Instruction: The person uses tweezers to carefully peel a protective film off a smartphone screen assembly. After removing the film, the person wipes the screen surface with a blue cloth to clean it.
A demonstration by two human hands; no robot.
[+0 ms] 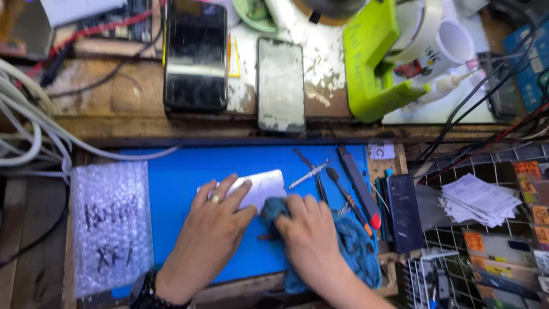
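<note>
On the blue work mat lies a flat silver phone panel. My left hand, with a ring on one finger and a dark watch at the wrist, presses flat on the panel's left part. My right hand grips a teal cloth and holds its bunched end against the panel's lower right edge. Part of the panel is hidden under both hands.
Tweezers, a red-tipped screwdriver and other slim tools lie on the mat's right side. A dark phone rests beside them. A bubble-wrap bag lies at left. Two phones, a green stand and cables sit on the shelf behind.
</note>
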